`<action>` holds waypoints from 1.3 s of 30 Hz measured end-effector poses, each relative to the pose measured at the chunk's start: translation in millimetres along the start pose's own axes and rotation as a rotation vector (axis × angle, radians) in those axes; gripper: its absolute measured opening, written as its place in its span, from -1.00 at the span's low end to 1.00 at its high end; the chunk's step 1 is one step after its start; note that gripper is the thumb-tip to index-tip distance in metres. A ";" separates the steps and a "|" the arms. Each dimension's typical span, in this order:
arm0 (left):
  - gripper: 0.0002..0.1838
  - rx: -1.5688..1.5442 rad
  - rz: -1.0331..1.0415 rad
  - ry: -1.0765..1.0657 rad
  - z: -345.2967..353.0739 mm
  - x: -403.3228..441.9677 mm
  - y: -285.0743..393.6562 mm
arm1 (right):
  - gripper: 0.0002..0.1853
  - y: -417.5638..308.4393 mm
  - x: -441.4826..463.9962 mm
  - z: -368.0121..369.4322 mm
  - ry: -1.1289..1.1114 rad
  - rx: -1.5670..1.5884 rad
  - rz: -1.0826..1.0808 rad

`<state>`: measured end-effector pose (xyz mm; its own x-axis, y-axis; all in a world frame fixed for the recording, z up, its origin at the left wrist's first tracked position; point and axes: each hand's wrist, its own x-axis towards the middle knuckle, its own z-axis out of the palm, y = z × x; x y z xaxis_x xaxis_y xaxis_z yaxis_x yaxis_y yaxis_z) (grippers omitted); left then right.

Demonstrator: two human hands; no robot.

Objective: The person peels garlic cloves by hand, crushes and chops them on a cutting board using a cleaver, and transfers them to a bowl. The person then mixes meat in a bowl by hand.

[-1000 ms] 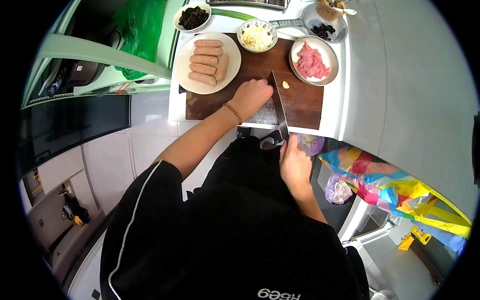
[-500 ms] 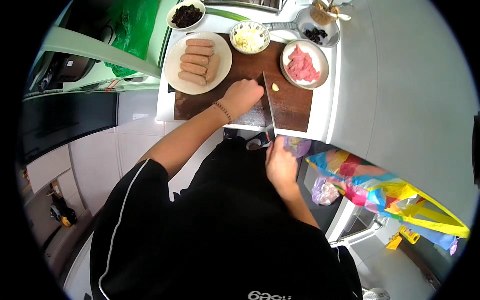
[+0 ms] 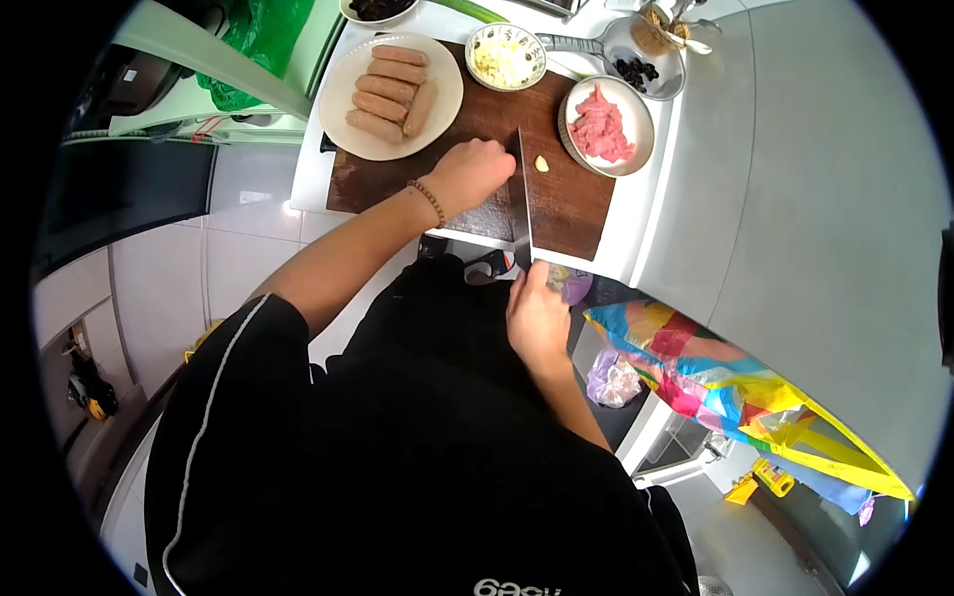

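My right hand [image 3: 540, 320] grips the handle of a kitchen knife [image 3: 524, 199], whose blade reaches away over the dark wooden cutting board [image 3: 571, 214]. Close to the left of the blade, my left hand [image 3: 472, 177] is closed with its fingers curled down at the board. Whatever lies under those fingers is hidden. A peeled garlic clove [image 3: 542, 164] lies just to the right of the blade. Beyond my left hand, a white plate [image 3: 338, 94] carries several sausages [image 3: 386, 84].
A bowl of chopped pale pieces [image 3: 505, 58] and a bowl of sliced pink meat [image 3: 601, 127] stand at the board's far side. Behind are a pan [image 3: 671, 74] with dark bits and a bowl of dark food [image 3: 380, 8]. A colourful bag [image 3: 696, 358] hangs at the right.
The whole view has shifted and turned slightly. My right hand still grips the knife, and my left hand stays curled beside the blade. The garlic clove remains right of it.
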<state>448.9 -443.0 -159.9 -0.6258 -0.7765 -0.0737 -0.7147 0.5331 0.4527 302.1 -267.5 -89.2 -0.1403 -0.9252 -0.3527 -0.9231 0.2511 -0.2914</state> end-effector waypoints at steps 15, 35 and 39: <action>-0.93 -0.053 -0.017 0.032 -1.8 -4.0 1.1 | -0.78 -4.7 2.8 -6.9 0.034 0.023 -0.042; -0.90 -0.101 -0.095 0.095 4.8 -9.0 3.6 | -0.80 -17.9 4.0 -30.3 0.010 0.002 -0.051; -0.91 -0.052 -0.103 0.075 7.4 -5.6 0.2 | -0.80 11.0 3.3 7.1 0.025 0.006 -0.091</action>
<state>450.0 -436.0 -165.9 -0.5233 -0.8503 -0.0564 -0.7556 0.4325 0.4919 294.1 -265.8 -100.0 -0.0649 -0.9509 -0.3027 -0.9301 0.1675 -0.3268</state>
